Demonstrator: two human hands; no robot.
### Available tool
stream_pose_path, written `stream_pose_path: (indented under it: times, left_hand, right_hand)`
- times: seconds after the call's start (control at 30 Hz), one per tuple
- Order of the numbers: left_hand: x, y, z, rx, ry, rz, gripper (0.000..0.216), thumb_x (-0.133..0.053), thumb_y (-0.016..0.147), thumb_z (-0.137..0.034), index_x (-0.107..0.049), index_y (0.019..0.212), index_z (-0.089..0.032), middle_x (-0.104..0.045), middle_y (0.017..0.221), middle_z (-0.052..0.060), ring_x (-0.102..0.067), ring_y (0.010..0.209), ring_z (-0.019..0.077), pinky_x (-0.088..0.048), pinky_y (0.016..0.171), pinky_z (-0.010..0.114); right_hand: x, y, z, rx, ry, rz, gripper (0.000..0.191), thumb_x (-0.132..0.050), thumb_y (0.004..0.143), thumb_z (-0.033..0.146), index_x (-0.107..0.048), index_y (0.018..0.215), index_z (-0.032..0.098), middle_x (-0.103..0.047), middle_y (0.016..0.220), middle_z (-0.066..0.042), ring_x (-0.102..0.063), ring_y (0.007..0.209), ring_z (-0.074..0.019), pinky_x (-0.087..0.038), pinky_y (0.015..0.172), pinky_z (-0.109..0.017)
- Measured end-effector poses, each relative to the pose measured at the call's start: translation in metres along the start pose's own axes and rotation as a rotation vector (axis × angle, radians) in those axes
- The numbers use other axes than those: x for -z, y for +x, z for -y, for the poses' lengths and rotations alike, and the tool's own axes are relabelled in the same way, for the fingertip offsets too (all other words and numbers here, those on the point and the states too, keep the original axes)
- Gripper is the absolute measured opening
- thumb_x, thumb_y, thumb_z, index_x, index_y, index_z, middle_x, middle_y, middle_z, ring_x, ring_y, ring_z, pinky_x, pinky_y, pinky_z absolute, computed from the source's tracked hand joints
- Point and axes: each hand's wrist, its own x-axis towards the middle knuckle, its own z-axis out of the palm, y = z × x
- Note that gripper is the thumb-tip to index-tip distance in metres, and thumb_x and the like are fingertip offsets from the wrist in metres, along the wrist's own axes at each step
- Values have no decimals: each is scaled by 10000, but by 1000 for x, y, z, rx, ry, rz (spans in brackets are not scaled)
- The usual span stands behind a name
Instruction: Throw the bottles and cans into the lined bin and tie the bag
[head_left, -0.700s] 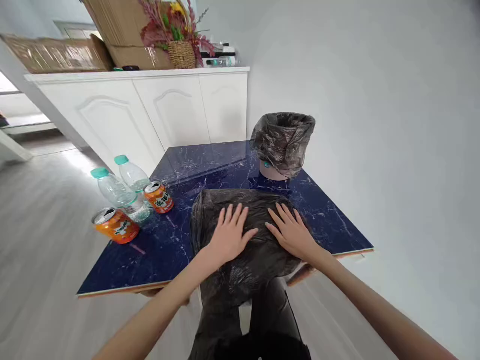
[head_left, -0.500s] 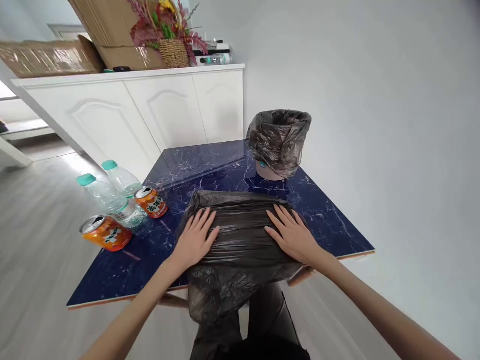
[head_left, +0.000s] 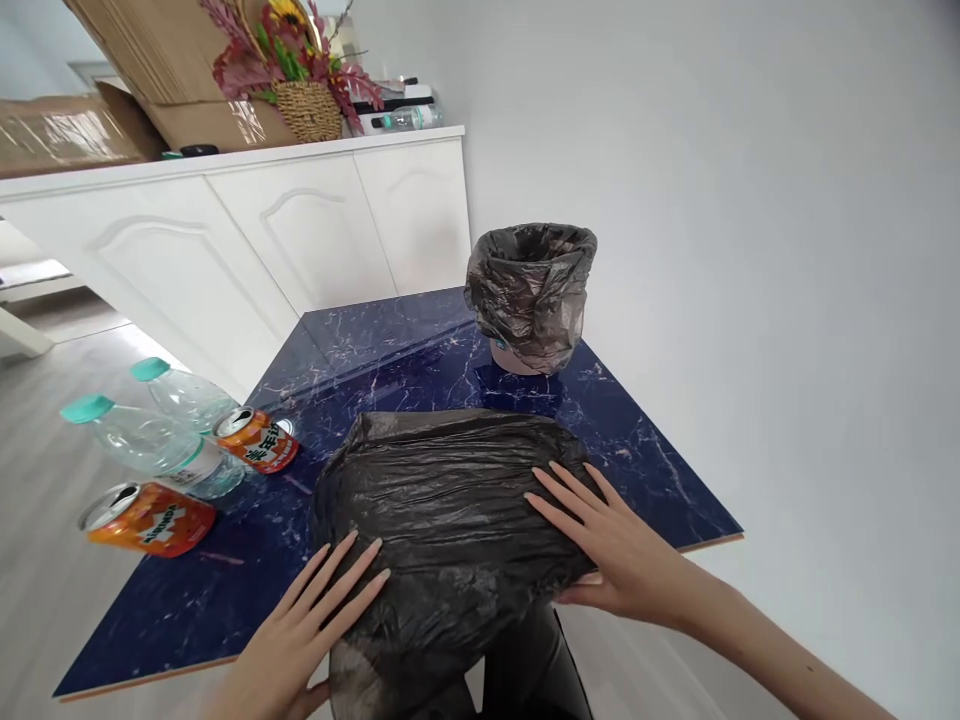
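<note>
At the near edge of the table [head_left: 127, 630], mid-width, the black bag [head_left: 442, 500] lies spread w/ its lower part hanging over by your legs [head_left: 525, 665]. Your L hand [head_left: 300, 615] is open, fingers fanned on the bag's near-left part, & your R hand [head_left: 619, 555] is open too, fingers on its right side, thumb low nr the edge. Beyond it stands the bin [head_left: 516, 361] w/ a dark liner [head_left: 529, 305]; 2 orange cans [head_left: 161, 520] & 2 clear bottles [head_left: 146, 440] cluster on the table's left side.
</note>
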Motion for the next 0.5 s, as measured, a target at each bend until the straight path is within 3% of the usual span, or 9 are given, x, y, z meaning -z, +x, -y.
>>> stream_pose_path:
  times: [0.13,0.27,0.33,0.4,0.5]
  left_hand:
    - [-10,0,2,88,-221,-143,692,-485,987,-133,-538,1614,-421,-608,1614,-27,-521,1553,278,-485,1253,492]
    - [-4,0,18,361,-583,-217,375,-579,1016,-393,-773,1334,-347,-807,1322,43,-794,1174,295,-669,974,376]
    - [3,8,30,515,-681,-211,410,-704,920,-543,-816,1203,-269,-854,1118,70,-834,963,312,-696,824,357]
    - [11,21,39,634,-709,-227,475,-726,861,-626,-818,1102,-227,-856,1027,75,-829,898,323,-693,777,364]
    - [22,43,49,683,-668,-259,463,-618,929,-554,-752,1222,-222,-837,1176,82,-810,1031,313,-666,896,377]
  right_hand:
    - [-11,1,8,-43,-68,-49,1099,-859,885,435,-228,1769,268,-216,1823,-141,-221,1676,-447,-217,1311,-780]
    - [-3,-5,16,-91,-10,-55,743,-720,958,252,-486,1660,324,-384,1773,-75,-392,1620,-379,-338,1292,-686]
    - [5,-6,17,-158,61,-54,625,-607,946,124,-637,1533,337,-536,1684,-44,-508,1544,-337,-428,1234,-620]
    - [13,-4,16,-235,147,-52,556,-533,921,71,-752,1368,319,-675,1551,-36,-606,1442,-317,-491,1154,-571]
    - [21,8,11,-367,272,-91,373,-501,1006,188,-797,1204,300,-801,1328,-42,-719,1250,-303,-529,1062,-509]
